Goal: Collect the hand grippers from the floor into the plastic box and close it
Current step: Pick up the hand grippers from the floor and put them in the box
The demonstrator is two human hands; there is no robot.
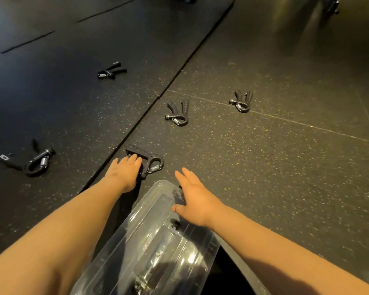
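The nearest black hand gripper (155, 161), with a steel spring, lies on the floor just beyond a clear plastic box (136, 220). My left hand (124, 173) reaches over it, and the fingertips rest on its upper handle. My right hand (196, 199) is over the far end of the box lid, fingers straight and spread, holding nothing. Dark grippers show through the clear plastic. More hand grippers lie on the floor: one ahead (177, 114), one to the right (241, 102), one far left (111, 71), one near left (32, 160).
The floor is dark speckled rubber tile. A raised black mat edge (158, 96) runs diagonally from near my left arm to the top right. Dark equipment stands at the far top right (332, 5).
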